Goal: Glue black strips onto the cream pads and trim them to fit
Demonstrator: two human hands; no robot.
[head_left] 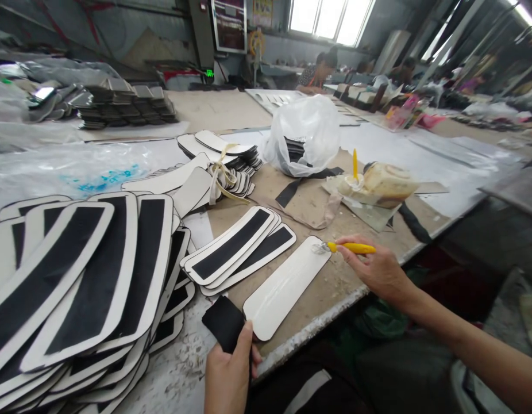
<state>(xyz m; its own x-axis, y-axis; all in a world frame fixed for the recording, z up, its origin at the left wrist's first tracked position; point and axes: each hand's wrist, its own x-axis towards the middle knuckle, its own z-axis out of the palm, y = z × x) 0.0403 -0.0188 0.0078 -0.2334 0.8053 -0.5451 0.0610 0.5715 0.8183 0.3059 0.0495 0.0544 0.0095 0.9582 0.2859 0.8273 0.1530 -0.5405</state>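
My right hand (pixel 380 270) pinches the yellow handle of a glue brush (pixel 356 248). Its whitish head rests on the far end of a long white panel (pixel 287 290) with rounded corners, whose surface looks wet. At the table edge, my left hand (pixel 231 368) is closed around a bundle of black strips (pixel 224 323), the thumb beside the near end of the panel. Left of that panel lie a few white panels (pixel 244 241), each with a black strip down its middle.
A large pile of strip-covered panels (pixel 97 276) fills the left. Behind are tied panels (pixel 192 178), a plastic bag (pixel 307 132) with black pieces, and a glue-stained container (pixel 389 181) beside another yellow handle (pixel 354 164). A person (pixel 320 72) sits at the far side.
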